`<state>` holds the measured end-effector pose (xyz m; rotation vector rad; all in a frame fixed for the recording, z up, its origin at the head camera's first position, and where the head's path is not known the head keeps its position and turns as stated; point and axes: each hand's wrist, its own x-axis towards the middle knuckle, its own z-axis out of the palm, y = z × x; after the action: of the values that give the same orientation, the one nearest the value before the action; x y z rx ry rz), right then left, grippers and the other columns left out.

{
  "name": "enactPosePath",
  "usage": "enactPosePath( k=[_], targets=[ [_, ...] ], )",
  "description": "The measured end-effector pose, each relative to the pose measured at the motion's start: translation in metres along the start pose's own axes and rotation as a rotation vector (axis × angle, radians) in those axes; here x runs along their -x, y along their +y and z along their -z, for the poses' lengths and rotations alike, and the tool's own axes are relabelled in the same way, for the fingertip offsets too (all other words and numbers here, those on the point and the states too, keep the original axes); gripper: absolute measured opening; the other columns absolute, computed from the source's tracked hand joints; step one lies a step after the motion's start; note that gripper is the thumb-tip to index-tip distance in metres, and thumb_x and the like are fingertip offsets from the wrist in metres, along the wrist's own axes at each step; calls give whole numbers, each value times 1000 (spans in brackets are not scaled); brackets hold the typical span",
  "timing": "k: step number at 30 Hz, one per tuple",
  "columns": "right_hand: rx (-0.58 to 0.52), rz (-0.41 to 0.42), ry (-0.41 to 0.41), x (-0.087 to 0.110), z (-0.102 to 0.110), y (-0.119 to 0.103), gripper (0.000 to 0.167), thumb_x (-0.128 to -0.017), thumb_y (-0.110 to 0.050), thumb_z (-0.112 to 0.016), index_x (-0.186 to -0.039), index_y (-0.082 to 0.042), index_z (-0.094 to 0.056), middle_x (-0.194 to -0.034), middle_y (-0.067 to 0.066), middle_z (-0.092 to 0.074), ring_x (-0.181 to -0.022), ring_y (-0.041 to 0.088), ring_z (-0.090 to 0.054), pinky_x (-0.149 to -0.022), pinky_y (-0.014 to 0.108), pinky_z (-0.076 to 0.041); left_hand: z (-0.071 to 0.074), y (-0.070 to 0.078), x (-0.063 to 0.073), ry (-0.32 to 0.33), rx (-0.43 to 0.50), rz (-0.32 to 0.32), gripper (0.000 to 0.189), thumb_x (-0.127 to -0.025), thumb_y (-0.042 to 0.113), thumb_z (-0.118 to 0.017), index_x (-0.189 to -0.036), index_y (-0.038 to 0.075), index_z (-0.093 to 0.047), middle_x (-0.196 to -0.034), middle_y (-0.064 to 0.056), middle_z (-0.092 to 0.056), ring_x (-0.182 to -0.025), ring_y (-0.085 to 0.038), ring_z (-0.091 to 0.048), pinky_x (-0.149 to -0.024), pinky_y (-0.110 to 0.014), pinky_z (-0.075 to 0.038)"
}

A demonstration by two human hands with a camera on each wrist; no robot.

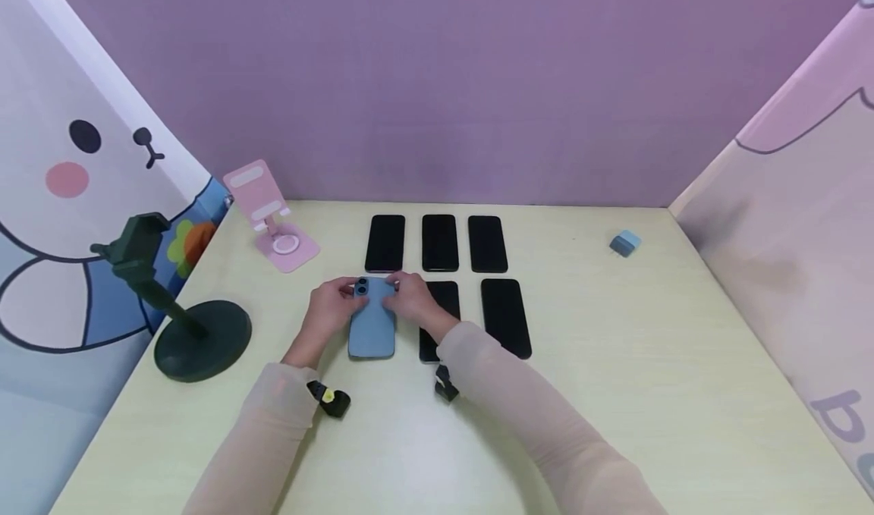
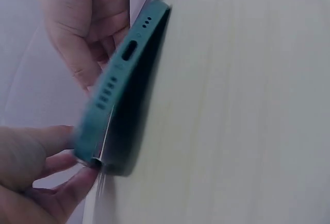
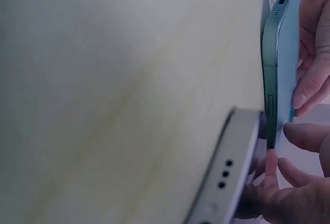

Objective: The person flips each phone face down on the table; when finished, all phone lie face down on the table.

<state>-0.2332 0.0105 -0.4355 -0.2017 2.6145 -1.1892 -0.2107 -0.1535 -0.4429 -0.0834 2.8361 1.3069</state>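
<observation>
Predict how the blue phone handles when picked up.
The blue phone is probably stiff: a flat slab. Its smooth-looking back may slip, though the left hand and right hand hold opposite sides. Flat faces suggest it won't roll.

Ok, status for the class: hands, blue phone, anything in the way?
Left hand, right hand gripping blue phone. Camera side up. Black phone close on its right.
</observation>
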Motion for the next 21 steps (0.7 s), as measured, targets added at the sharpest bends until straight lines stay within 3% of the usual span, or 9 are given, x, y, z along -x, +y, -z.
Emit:
enactPosePath(
  k=[5, 14, 18, 21],
  targets=[
    [82, -7, 13, 0, -2, -2, 44, -89, -9, -68, -131, -2, -59, -122, 18, -52, -101, 23, -54, -87, 29, -48, 0, 2, -2, -24, -61, 6, 45, -87, 13, -72, -126, -6, -61, -99, -20, -65, -84, -29, -60, -73, -40, -51],
    [139, -14, 8, -2, -1, -5, 43, -90, -11, -68, -132, -3, -59, -122, 17, -49, -100, 23, -54, -88, 29, -48, 0, 6, -4, -81, -98, 20, 44, -89, 10, -70, -128, -9, -58, -104, -23, -63, -88, -30, -57, -77, -41, -51],
    [126, -6, -15, 0, 4, -3, 42, -91, -12, -67, -132, -3, -58, -119, 16, -53, -96, 23, -55, -83, 29, -49, 0, 7, -3, -94, -91, 30, 45, -91, 10, -68, -130, -8, -55, -107, -23, -61, -90, -31, -57, -79, -42, -51],
    [90, 18, -41, 3, 11, 0, 42, -92, -13, -67, -131, -3, -58, -119, 15, -57, -97, 23, -57, -80, 29, -50, -1, 8, 0, -68, -91, 16, 45, -91, 7, -66, -131, -8, -54, -108, -24, -60, -92, -33, -57, -82, -44, -50]
  ],
)
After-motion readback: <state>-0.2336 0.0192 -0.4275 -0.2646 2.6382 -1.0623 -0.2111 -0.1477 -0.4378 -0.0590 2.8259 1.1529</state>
